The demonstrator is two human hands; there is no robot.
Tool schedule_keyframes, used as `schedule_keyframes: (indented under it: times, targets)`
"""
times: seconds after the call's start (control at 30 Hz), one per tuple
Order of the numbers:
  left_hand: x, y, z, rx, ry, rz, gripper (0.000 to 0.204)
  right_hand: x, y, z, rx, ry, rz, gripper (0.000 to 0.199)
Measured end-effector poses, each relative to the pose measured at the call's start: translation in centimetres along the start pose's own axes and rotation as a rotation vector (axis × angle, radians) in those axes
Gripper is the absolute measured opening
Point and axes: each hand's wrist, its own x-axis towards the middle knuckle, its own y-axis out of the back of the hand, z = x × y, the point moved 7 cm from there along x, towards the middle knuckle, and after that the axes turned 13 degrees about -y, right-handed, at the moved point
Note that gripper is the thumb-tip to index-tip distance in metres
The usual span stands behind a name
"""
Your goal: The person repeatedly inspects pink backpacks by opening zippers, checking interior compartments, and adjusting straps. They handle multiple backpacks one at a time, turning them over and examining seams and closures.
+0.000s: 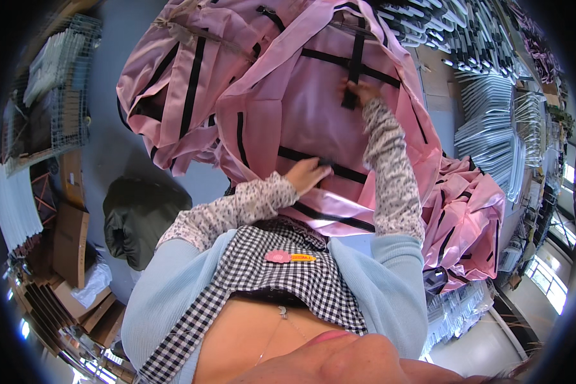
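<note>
Large pink fabric piece: spread out in front of the person's torso, under both hands, crossed by black bands
Left pink heap: bunched beside the large piece, with black stripes running down its folds
White metal tubes: stacked in dense rows beyond the fabric, on the person's right
Checked apron: black and white, worn over a light blue top
Right pink heap: crumpled, near the right forearm
Dark green bundle: near the left forearm
Upright black strap: lies on the upper part of the large piece, crossing a band
Lower black band: runs aslant across the near part
Left hand: fingers bent down at the lower band; whether they pinch it cannot be told
Right hand: blurred, fingers at the upright strap's lower part; pinching or merely resting, cannot tell
Pink-and-yellow clip: on the apron's chest
</note>
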Motion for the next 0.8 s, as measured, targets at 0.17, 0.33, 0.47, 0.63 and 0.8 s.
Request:
schedule_keyframes:
  times: [0.17,0.33,0.47,0.63,0.8]
  targets:
    - [3.5,1.2,-2.5,-0.114,-0.11,0.102,0.034,-5.7,-0.7,7.3,0.076,-0.012,-0.053,0.032]
    - [3.9,0.8,-2.4,-0.193,-0.086,0.049,0.038,-8.7,-2.6,8.2,0.073,0.003,-0.029,0.038]
    - [3.8,0.7,-2.4,-0.267,-0.064,0.048,0.036,-9.5,-2.8,8.3,0.107,0.022,-0.023,0.038]
    - [3.0,0.9,-1.1,-0.355,-0.028,0.078,0.034,-10.0,-2.9,8.0,0.047,0.099,0.019,0.035]
    - [3.2,1.5,0.0,-0.227,0.06,0.079,0.036,-10.2,-2.7,8.0,0.0,0.197,0.085,0.032]
